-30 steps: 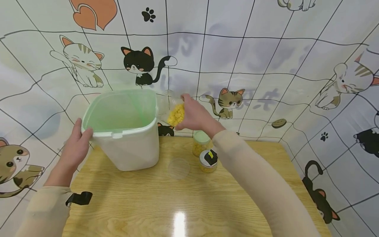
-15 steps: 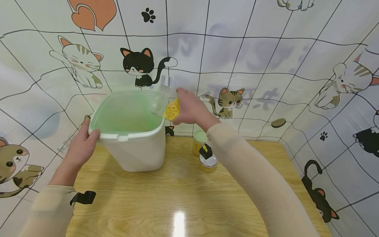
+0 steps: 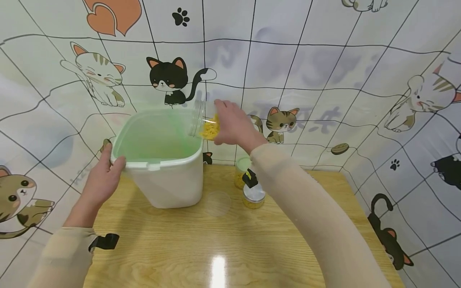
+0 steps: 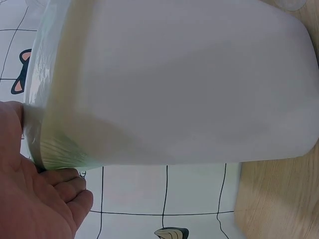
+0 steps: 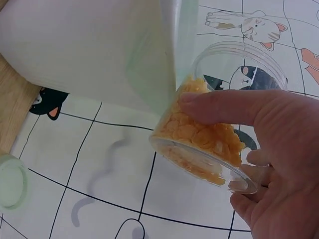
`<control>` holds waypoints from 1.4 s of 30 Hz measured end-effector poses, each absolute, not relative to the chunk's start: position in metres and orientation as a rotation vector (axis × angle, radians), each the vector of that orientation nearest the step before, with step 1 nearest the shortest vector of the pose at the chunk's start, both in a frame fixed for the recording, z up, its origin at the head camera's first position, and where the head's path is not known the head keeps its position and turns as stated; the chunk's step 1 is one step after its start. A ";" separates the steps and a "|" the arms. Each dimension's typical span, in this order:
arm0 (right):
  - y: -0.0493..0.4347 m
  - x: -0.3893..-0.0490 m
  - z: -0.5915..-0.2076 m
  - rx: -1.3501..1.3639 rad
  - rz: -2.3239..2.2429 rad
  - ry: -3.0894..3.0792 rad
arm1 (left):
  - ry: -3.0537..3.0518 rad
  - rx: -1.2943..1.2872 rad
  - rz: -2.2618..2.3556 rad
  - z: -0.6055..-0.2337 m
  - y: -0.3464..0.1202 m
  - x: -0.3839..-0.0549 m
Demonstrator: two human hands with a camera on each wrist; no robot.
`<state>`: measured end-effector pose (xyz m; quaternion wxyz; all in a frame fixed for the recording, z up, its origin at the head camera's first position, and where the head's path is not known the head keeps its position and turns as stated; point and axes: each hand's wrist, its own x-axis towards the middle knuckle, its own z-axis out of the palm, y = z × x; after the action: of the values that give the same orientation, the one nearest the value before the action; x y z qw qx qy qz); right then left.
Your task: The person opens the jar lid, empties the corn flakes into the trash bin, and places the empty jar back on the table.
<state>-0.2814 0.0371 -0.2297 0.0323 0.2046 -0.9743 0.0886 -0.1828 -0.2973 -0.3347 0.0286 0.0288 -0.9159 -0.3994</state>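
Note:
My left hand (image 3: 102, 176) grips the left rim corner of a white trash bin (image 3: 167, 184) lined with a thin green bag (image 3: 155, 134). The left wrist view shows the fingers curled under that corner, against the bag's folded edge (image 4: 62, 149). My right hand (image 3: 235, 124) holds a clear plastic jar (image 5: 239, 52) by its base end, thumb on one side and fingers on the other. The jar lies tilted, its open mouth over the bin's right rim. Yellow flakes (image 5: 199, 129) are heaped in its lower part, near the base.
On the wooden table (image 3: 223, 244) right of the bin stand a jar with a pale green lid (image 3: 243, 163) and a jar with a silver lid (image 3: 254, 194). A clear round lid (image 3: 218, 203) lies flat beside the bin. A cat-patterned wall covering (image 3: 281, 72) rises close behind.
The bin has shifted slightly right with my left hand. My right hand has moved left and up, bringing the jar's mouth over the bin's rim.

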 end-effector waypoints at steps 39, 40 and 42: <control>0.019 -0.284 -0.233 0.763 -0.114 -2.744 | -2.741 0.076 -1.282 -0.342 -0.285 -0.188; 0.019 -0.284 -0.234 0.766 -0.122 -2.732 | -2.741 0.076 -1.286 -0.342 -0.285 -0.188; 0.019 -0.285 -0.235 0.774 -0.116 -2.707 | -2.731 0.070 -1.306 -0.343 -0.285 -0.188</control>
<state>-0.2846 0.0186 -0.2348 0.1612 0.2711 -0.9481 -0.0406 -0.1882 -0.2847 -0.3431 0.0567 0.0232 -0.9004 -0.4307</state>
